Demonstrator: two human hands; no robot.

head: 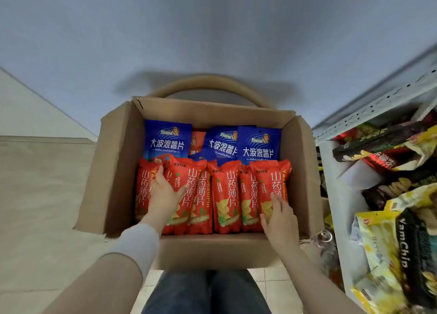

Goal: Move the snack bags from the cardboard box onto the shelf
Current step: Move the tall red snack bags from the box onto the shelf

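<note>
Item: brown cardboard box, top flaps folded outward, standing directly in front of the person's knees, just left of the shelf.

Contents, far row: blue snack bags with white lettering, upright against the far wall; a red bag shows in the gap between them.

Contents, near row: red snack bags with white and yellow lettering, upright, packed side by side across the full width of the box. All of these bags are inside the box.

Left hand: laid flat on the two leftmost red bags, fingers straight, thumb spread, gripping nothing. White cuff at the wrist.

Right hand: resting on the rightmost red bag, fingers loosely spread, not curled round it.

White metal shelf: at the right, perforated front rail, holding mixed packets, among them a yellow snack bag with dark lettering.

Also noted: blue jeans below the box; pale tiled floor
</note>
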